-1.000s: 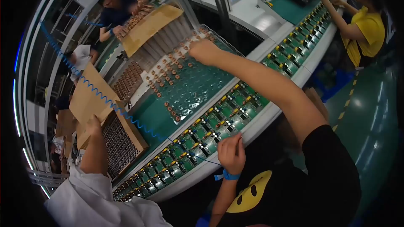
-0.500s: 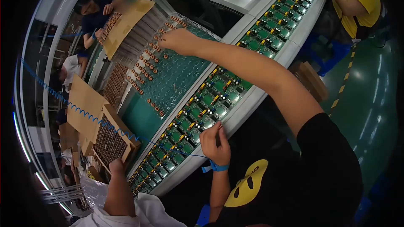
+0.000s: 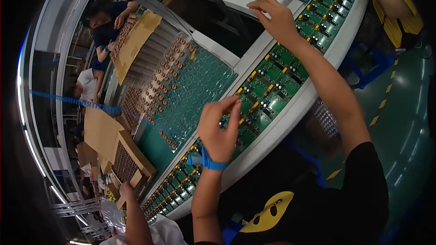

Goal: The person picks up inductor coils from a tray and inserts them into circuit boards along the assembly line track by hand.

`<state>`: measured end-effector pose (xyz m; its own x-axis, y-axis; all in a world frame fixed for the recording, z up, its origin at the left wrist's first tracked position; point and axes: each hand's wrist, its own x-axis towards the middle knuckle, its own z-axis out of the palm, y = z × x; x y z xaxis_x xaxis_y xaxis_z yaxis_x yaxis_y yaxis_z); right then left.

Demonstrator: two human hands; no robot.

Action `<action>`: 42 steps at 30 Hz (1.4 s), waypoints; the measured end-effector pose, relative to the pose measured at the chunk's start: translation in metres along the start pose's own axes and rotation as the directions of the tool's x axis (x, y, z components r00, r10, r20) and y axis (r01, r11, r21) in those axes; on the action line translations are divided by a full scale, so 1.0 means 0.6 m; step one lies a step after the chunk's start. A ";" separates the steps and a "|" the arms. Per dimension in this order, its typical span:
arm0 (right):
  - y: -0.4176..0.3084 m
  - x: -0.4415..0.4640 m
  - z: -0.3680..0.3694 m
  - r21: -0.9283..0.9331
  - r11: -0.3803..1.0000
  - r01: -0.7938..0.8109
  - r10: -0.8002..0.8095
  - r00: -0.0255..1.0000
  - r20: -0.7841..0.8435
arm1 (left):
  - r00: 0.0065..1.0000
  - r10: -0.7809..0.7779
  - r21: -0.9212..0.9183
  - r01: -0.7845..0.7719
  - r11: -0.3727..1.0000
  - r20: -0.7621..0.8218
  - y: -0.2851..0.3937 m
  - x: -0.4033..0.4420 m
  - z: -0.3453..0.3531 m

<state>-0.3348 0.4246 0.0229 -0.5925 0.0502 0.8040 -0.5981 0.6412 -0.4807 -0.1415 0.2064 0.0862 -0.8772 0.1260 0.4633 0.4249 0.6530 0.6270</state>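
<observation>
My left hand [image 3: 218, 129], with a blue wrist strap [image 3: 213, 162], is raised over the line of green circuit boards [image 3: 259, 90]. Its thumb and index fingertips are pinched together, but whatever they hold is too small to name. Farther up the line, my right hand [image 3: 276, 20] is above the far edge of the boards, thumb and finger closing at the tips; anything between them cannot be made out. To the left, a clear plastic tray [image 3: 200, 81] carries rows of small copper-coloured coils [image 3: 156, 90].
A cardboard sheet [image 3: 131, 45] stands beyond the tray, near a person in dark clothing [image 3: 106, 27]. An open cardboard box [image 3: 129, 163] sits at lower left by another person's arm [image 3: 136, 218]. A coiled blue cord [image 3: 91, 103] crosses the left. Someone in yellow [image 3: 399, 9] is at right.
My right hand has left the coil tray and swung right across the boards. My left hand has risen from the near edge of the line. The view has shifted slightly.
</observation>
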 end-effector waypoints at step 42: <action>-0.033 0.006 -0.057 0.143 0.937 -0.319 0.334 0.938 -0.096 | 0.974 0.070 0.405 -0.155 0.901 0.216 -0.058 0.130 0.177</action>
<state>-0.3066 0.4381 0.0474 -0.7036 0.3342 0.6271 -0.4485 0.4757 -0.7567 -0.2484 0.2725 0.0340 -0.8727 0.3298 0.3600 0.4282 0.8713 0.2399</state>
